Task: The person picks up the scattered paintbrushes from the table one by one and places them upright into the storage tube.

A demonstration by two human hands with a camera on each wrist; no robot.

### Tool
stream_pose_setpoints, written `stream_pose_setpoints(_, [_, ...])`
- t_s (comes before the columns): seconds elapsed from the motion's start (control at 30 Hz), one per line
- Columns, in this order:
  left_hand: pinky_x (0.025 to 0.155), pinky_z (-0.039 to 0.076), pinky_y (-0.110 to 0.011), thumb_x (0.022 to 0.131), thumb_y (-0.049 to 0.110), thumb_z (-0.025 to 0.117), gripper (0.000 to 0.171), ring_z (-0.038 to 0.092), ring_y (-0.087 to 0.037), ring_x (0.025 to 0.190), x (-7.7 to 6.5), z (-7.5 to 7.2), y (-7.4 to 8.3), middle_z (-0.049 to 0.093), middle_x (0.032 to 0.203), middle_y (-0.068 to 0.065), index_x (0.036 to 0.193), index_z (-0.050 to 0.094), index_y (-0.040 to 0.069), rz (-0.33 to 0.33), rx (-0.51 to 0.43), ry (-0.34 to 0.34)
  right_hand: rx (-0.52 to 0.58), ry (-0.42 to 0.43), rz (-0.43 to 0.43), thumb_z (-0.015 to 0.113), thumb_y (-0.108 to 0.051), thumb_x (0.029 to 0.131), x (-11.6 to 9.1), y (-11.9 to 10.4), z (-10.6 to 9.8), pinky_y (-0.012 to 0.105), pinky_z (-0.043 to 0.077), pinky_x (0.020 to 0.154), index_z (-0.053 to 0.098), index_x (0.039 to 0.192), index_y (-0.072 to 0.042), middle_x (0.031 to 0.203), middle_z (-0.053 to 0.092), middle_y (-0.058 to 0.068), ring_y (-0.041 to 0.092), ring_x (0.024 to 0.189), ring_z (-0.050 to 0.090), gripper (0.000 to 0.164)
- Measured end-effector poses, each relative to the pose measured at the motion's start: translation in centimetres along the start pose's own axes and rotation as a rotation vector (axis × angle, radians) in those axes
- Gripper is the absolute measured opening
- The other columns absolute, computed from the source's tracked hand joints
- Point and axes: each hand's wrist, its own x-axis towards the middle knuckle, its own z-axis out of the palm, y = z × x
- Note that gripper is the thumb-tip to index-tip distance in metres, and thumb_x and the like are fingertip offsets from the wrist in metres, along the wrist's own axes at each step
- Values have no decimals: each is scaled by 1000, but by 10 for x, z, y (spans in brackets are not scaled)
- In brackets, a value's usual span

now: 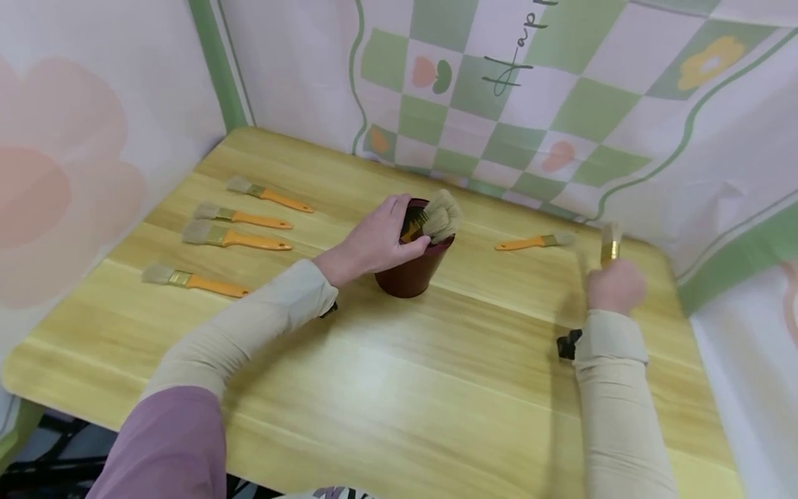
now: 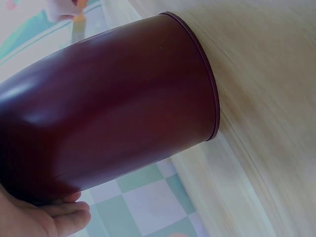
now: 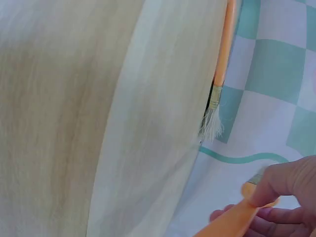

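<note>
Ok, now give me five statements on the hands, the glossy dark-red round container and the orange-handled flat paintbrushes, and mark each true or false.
1. The left hand grips the glossy dark-red round container near its rim. True.
2. The right hand is empty. False: the right hand holds an upright orange-handled paintbrush.
3. Four orange-handled flat paintbrushes lie on the wood-grain table, left of the container. True.
4. Nothing shows above the container's rim. False: pale bristles stick out over it.
5. The lone paintbrush lying right of the container points its bristles at it. False: its handle end faces the container.
</note>
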Motion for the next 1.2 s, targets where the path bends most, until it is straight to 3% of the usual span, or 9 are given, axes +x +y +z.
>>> stream_pose_setpoints(0.23, [106,42,-41,91,51,49,77,49,-32,126,3,-2,-1,42,142,-21,143,32,-3,19,31,-6,170,94,66,44,-9,88,-4,-6,1,57,45,90,49,123,18,115,57,36,50,102,54,45])
stream_pose_setpoints(0.53, [106,43,-39,90,50,50,76,50,-30,125,1,-2,-5,43,141,-19,142,33,-2,-2,10,3,430,276,20,45,-3,83,-8,-34,-12,52,41,102,55,126,7,123,60,28,45,113,54,46])
stream_pose_setpoints(0.67, [105,44,-40,90,50,51,76,51,-30,124,0,-4,-6,43,141,-19,143,32,-2,-9,12,11,480,342,-22,45,-5,82,-11,-57,-19,47,42,100,58,119,6,108,62,19,40,106,56,40])
stream_pose_setpoints(0.8, [104,44,-40,90,50,50,77,51,-30,123,0,-3,-6,44,140,-19,143,33,-2,-4,26,10,506,361,-26,48,-7,82,-11,-73,-22,33,44,89,60,113,1,95,58,4,24,91,53,34])
stream_pose_setpoints(0.97, [104,45,-40,90,50,51,77,52,-31,123,0,-2,-5,44,140,-20,142,33,-3,10,20,6,614,380,-25,51,-7,81,-10,-80,-25,16,35,72,55,92,-18,81,49,-11,1,72,39,16])
stream_pose_setpoints(1.07, [104,45,-40,90,51,51,76,53,-31,122,0,-1,-4,44,141,-19,142,34,-2,14,13,11,722,406,-46,49,-6,81,-10,-80,-26,15,33,69,44,83,-26,76,42,-14,-2,69,38,21])
stream_pose_setpoints(1.2, [104,44,-39,90,51,51,77,52,-30,123,0,0,-5,43,141,-19,143,33,-2,3,10,8,812,434,-66,48,-7,82,-12,-84,-30,16,34,69,41,82,-28,75,43,-14,-3,69,40,23])
